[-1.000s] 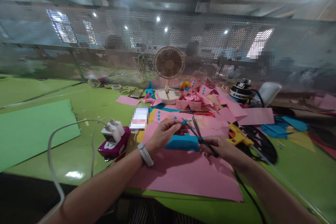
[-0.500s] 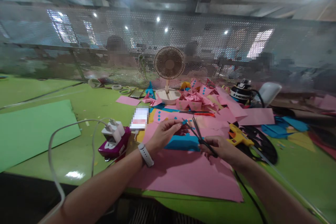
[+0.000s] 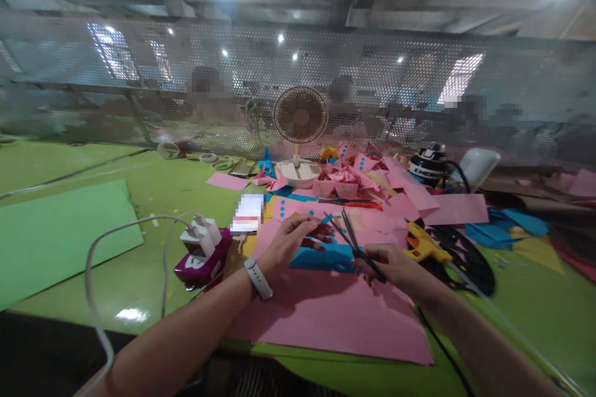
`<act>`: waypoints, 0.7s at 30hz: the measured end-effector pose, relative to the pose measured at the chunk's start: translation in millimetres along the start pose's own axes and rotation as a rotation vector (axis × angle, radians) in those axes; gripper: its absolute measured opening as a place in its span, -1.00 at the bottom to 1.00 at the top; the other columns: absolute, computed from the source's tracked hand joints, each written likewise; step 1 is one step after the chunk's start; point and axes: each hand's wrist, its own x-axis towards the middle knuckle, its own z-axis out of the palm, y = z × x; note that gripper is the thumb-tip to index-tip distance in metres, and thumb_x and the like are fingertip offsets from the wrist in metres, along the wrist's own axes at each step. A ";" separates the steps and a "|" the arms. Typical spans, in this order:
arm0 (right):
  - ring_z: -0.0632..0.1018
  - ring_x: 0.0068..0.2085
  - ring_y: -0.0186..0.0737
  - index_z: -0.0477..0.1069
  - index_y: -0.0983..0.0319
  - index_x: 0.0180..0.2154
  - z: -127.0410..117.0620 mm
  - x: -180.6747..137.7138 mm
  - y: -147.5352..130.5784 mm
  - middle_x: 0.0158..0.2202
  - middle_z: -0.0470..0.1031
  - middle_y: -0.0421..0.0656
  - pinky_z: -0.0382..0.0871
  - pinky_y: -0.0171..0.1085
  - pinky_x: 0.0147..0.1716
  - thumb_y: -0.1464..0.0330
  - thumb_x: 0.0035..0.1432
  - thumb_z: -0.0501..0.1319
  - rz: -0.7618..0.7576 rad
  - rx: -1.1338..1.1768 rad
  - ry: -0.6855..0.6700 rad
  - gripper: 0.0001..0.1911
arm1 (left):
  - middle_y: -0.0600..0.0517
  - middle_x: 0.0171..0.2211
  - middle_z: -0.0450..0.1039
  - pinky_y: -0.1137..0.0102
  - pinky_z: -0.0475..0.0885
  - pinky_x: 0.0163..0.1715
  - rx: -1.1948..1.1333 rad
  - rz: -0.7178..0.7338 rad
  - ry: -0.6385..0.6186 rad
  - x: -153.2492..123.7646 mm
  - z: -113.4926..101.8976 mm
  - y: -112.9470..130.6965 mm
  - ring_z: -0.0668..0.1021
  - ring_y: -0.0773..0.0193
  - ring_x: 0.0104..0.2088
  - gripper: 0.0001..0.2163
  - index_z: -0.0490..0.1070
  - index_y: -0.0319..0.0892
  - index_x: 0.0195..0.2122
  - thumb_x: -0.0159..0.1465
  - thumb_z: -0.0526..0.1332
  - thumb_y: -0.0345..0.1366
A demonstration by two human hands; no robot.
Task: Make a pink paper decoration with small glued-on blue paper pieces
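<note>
My right hand grips black scissors with the blades apart, pointing up and left. My left hand, with a white wristband, pinches a small blue paper scrap just left of the blades. Both hands hover over a large pink paper sheet and a blue sheet lying on the green table.
A purple power strip with white plugs and cable sits left of my hands. A yellow glue gun lies to the right. A small fan, folded pink paper pieces, a green sheet and a mesh screen with people behind it surround the area.
My left hand has dropped slightly with the blue scrap, still close to the open scissor blades. The view has tilted a little; the right hand is almost where it was.
</note>
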 end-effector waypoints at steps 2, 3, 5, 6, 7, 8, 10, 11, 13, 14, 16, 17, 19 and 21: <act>0.38 -0.59 -0.40 0.34 0.30 -0.50 1.3 -0.6 -1.0 -0.63 0.32 -0.28 0.21 -0.43 -0.64 0.06 -0.15 0.32 -0.001 0.000 0.015 -0.57 | -0.10 -0.34 0.52 0.38 0.43 -0.41 0.019 0.000 0.006 0.1 -0.1 -0.5 0.56 0.22 -0.37 -0.76 0.42 -0.27 -0.37 0.16 0.19 -0.15; 0.37 -0.60 -0.40 0.33 0.30 -0.50 2.1 -1.0 -1.6 -0.63 0.31 -0.28 0.21 -0.43 -0.64 0.05 -0.15 0.32 -0.005 0.003 0.024 -0.57 | -0.09 -0.36 0.51 0.39 0.43 -0.42 0.028 0.002 0.004 0.4 -0.4 -1.1 0.56 0.23 -0.38 -0.76 0.42 -0.26 -0.37 0.16 0.19 -0.15; 0.36 -0.60 -0.41 0.33 0.30 -0.50 3.4 -1.8 -2.5 -0.63 0.30 -0.28 0.20 -0.43 -0.65 0.05 -0.15 0.32 -0.014 0.012 0.043 -0.56 | -0.07 -0.38 0.50 0.41 0.42 -0.44 0.047 0.009 -0.004 1.2 -1.1 -2.7 0.55 0.24 -0.39 -0.77 0.42 -0.26 -0.38 0.15 0.20 -0.15; 0.36 -0.60 -0.41 0.33 0.30 -0.50 3.8 -2.0 -2.6 -0.64 0.30 -0.28 0.20 -0.43 -0.65 0.05 -0.14 0.31 -0.014 0.015 0.045 -0.56 | -0.06 -0.38 0.50 0.42 0.42 -0.45 0.056 0.014 -0.004 1.6 -1.5 -3.4 0.55 0.25 -0.39 -0.77 0.41 -0.26 -0.37 0.15 0.21 -0.16; 0.35 -0.61 -0.41 0.32 0.30 -0.51 3.9 -2.1 -2.6 -0.64 0.30 -0.28 0.20 -0.43 -0.65 0.05 -0.14 0.31 -0.013 0.014 0.042 -0.56 | -0.06 -0.39 0.50 0.42 0.41 -0.46 0.066 0.017 -0.001 1.9 -1.6 -3.9 0.55 0.25 -0.40 -0.77 0.41 -0.26 -0.37 0.15 0.21 -0.16; 0.35 -0.61 -0.41 0.32 0.30 -0.51 3.8 -1.9 -2.5 -0.64 0.30 -0.28 0.20 -0.43 -0.65 0.05 -0.14 0.31 -0.013 0.011 0.035 -0.57 | -0.05 -0.39 0.49 0.43 0.41 -0.46 0.075 0.018 0.004 2.1 -1.6 -4.2 0.55 0.26 -0.40 -0.78 0.41 -0.27 -0.37 0.15 0.21 -0.17; 0.35 -0.61 -0.42 0.31 0.29 -0.52 3.1 -1.4 -2.0 -0.64 0.31 -0.28 0.20 -0.43 -0.65 0.06 -0.14 0.31 -0.010 -0.002 0.027 -0.57 | -0.05 -0.38 0.49 0.43 0.40 -0.46 0.088 0.019 0.013 2.1 -1.1 -4.0 0.54 0.28 -0.41 -0.79 0.40 -0.27 -0.37 0.16 0.20 -0.18; 0.36 -0.61 -0.41 0.31 0.29 -0.52 2.6 -1.1 -1.6 -0.64 0.31 -0.28 0.19 -0.43 -0.65 0.06 -0.14 0.31 -0.010 -0.010 0.028 -0.57 | -0.05 -0.38 0.49 0.44 0.39 -0.46 0.096 0.020 0.015 1.9 -0.7 -3.7 0.54 0.29 -0.41 -0.79 0.40 -0.27 -0.37 0.16 0.19 -0.19; 0.37 -0.61 -0.41 0.31 0.30 -0.52 2.0 -0.5 -0.7 -0.64 0.33 -0.28 0.19 -0.44 -0.65 0.06 -0.12 0.31 -0.012 -0.021 0.036 -0.58 | -0.05 -0.38 0.49 0.44 0.39 -0.46 0.115 0.024 0.014 1.7 0.0 -3.0 0.54 0.30 -0.42 -0.80 0.40 -0.26 -0.37 0.18 0.17 -0.19; 0.37 -0.61 -0.41 0.32 0.30 -0.51 1.8 -0.2 -0.1 -0.64 0.33 -0.28 0.20 -0.44 -0.65 0.06 -0.12 0.30 -0.011 -0.024 0.036 -0.58 | -0.05 -0.38 0.49 0.44 0.38 -0.46 0.126 0.027 0.014 1.7 0.2 -2.8 0.53 0.31 -0.42 -0.80 0.39 -0.26 -0.37 0.19 0.17 -0.20; 0.37 -0.61 -0.41 0.33 0.30 -0.50 1.7 0.5 1.6 -0.64 0.35 -0.27 0.21 -0.43 -0.65 0.06 -0.11 0.30 -0.012 -0.022 0.031 -0.59 | -0.05 -0.37 0.49 0.44 0.38 -0.46 0.143 0.033 0.012 1.9 0.1 -3.1 0.53 0.31 -0.42 -0.80 0.39 -0.26 -0.37 0.19 0.16 -0.19; 0.36 -0.62 -0.41 0.32 0.29 -0.50 1.6 0.9 2.7 -0.64 0.35 -0.27 0.22 -0.43 -0.65 0.06 -0.11 0.30 -0.014 -0.019 0.030 -0.59 | -0.05 -0.37 0.48 0.44 0.38 -0.46 0.146 0.037 0.009 2.1 -0.1 -3.4 0.53 0.31 -0.41 -0.80 0.39 -0.26 -0.37 0.19 0.16 -0.19; 0.36 -0.62 -0.41 0.32 0.29 -0.51 1.4 1.9 4.8 -0.65 0.35 -0.27 0.22 -0.43 -0.65 0.06 -0.11 0.30 -0.019 -0.016 0.033 -0.59 | -0.04 -0.38 0.47 0.44 0.38 -0.46 0.144 0.043 0.004 2.6 -0.9 -4.3 0.53 0.31 -0.42 -0.80 0.38 -0.25 -0.38 0.20 0.15 -0.19; 0.36 -0.62 -0.41 0.32 0.29 -0.52 0.6 2.9 6.4 -0.65 0.36 -0.27 0.21 -0.43 -0.65 0.06 -0.12 0.30 -0.027 -0.024 0.036 -0.58 | -0.03 -0.38 0.47 0.44 0.38 -0.46 0.139 0.051 0.006 3.1 -1.5 -4.7 0.53 0.31 -0.42 -0.80 0.37 -0.25 -0.39 0.20 0.15 -0.19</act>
